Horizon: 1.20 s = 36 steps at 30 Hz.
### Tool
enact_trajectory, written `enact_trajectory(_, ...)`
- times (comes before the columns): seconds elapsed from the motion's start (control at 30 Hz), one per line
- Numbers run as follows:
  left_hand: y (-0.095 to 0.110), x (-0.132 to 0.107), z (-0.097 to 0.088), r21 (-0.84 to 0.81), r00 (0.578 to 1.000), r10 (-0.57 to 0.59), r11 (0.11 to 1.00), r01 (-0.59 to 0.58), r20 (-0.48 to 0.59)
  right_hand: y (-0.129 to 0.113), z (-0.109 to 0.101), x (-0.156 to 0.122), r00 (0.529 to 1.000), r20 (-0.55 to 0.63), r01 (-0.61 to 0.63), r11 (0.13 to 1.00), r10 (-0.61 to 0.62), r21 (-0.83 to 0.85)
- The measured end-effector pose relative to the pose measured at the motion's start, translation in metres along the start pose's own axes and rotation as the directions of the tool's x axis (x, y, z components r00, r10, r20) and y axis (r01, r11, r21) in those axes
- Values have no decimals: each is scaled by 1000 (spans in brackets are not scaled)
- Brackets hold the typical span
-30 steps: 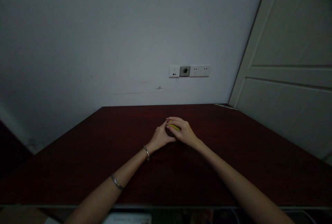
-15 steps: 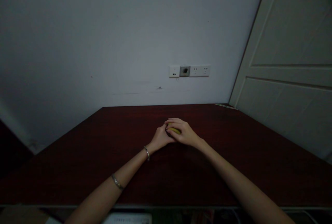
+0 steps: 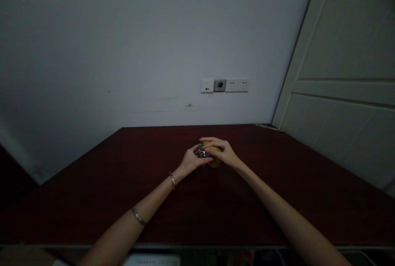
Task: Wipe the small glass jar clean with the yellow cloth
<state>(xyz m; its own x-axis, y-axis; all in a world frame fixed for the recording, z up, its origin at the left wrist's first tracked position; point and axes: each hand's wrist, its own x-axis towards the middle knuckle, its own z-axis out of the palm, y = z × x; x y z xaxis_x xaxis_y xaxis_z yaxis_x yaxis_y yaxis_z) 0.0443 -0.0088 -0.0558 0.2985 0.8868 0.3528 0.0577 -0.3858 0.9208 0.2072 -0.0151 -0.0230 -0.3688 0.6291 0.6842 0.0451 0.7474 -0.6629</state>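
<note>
My left hand (image 3: 191, 160) curls round a small shiny object (image 3: 202, 151) with bright glints, clear or silvery. Its kind is hard to make out, since fingers cover part of it. Against that object my right hand (image 3: 224, 152) presses a soft yellow cloth (image 3: 215, 163), gripped under bent fingers. A loose lower edge of the cloth hangs beneath the right thumb. Both hands meet over the middle of the dark red table (image 3: 166, 142). Two silvery bands circle the left forearm.
Behind the table rises a pale wall with a row of sockets (image 3: 237, 85). A light panelled door (image 3: 345, 105) stands at the right. Under the table's front edge lies a white object (image 3: 154, 259) among dim items.
My right hand has shifted slightly right, spreading from the left. More of the yellow cloth shows, and the shiny object in the left hand has come into sight.
</note>
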Motion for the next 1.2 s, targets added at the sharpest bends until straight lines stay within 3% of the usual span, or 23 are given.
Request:
enact_trajectory(0.13,-2,1,0,-10,1000,-28,1000,28,1,0,-2,0,1000,27,-12,999,13,-30)
enact_trajectory(0.3,1,0,0,-29,1000,-7,1000,6,-17,13,0,3,984,-135,-111,993,116,40)
enact_trajectory(0.37,2,0,0,-30,1000,-6,1000,6,-22,13,1,3,981,-148,-113,992,121,61)
enact_trajectory(0.53,-4,3,-2,1,995,-93,996,93,-35,0,3,-1,999,25,33,996,-31,-80)
enact_trajectory(0.63,-7,4,-3,11,990,-136,991,137,-49,-3,4,-1,993,108,65,987,-49,-150)
enact_trajectory(0.83,-2,4,-1,85,988,-128,987,136,-84,8,5,1,991,-123,-66,979,43,-192)
enact_trajectory(0.9,-2,4,-1,110,987,-132,984,141,-91,9,7,1,988,-150,-67,977,37,-203)
enact_trajectory(1.1,-13,6,-5,232,997,-48,971,62,-65,2,11,-3,988,127,119,960,-88,-254)
enact_trajectory(1.2,-13,4,-5,306,998,-1,952,20,-62,4,11,-2,997,54,66,960,-53,-273)
